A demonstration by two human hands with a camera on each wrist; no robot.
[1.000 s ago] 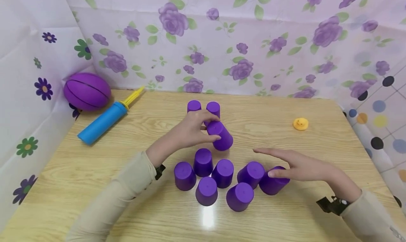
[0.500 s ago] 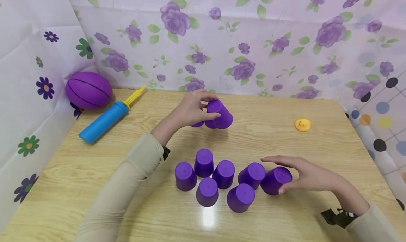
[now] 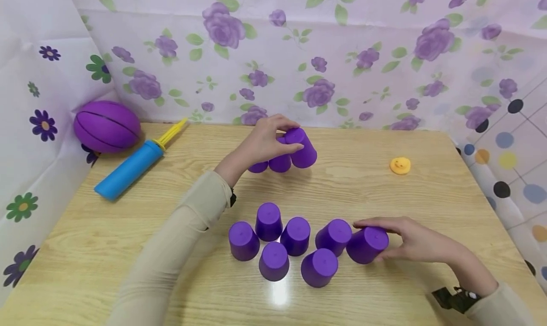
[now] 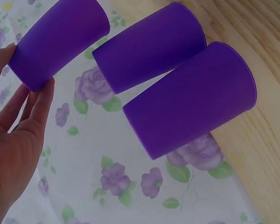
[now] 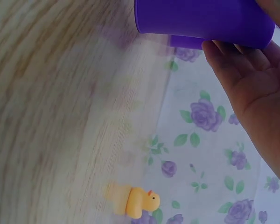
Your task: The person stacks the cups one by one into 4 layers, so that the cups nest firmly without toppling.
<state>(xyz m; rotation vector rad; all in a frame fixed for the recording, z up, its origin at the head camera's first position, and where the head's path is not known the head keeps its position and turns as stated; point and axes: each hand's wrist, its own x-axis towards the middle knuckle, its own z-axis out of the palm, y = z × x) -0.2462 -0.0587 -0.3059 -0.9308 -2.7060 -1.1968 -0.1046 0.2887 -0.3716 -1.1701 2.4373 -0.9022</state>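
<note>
My left hand [image 3: 270, 138] pinches an upside-down purple cup [image 3: 302, 149] by its narrow base at the back of the table. Its rim is close over the wood in the head view. Just left of it stand two more inverted cups, a middle cup [image 4: 191, 100] and an outer cup [image 4: 149, 51], partly hidden by the hand in the head view. At the front right, my right hand [image 3: 420, 241] grips the rightmost purple cup [image 3: 366, 245], thumb on the near side and fingers on the far side. In the right wrist view that cup [image 5: 200, 18] lies between fingers and thumb.
Several inverted purple cups stand in the front middle, among them a left one [image 3: 243, 242] and a near one [image 3: 319, 268]. A yellow duck [image 3: 400, 165] sits back right. A blue pump [image 3: 130, 170] and purple ball [image 3: 107, 126] are back left, before a flowered cloth [image 3: 273, 55].
The left hand has carried its cup away from the front group, back to the right side of the two rear cups. The right hand, first over the rightmost cup, has lowered and closed round it.
</note>
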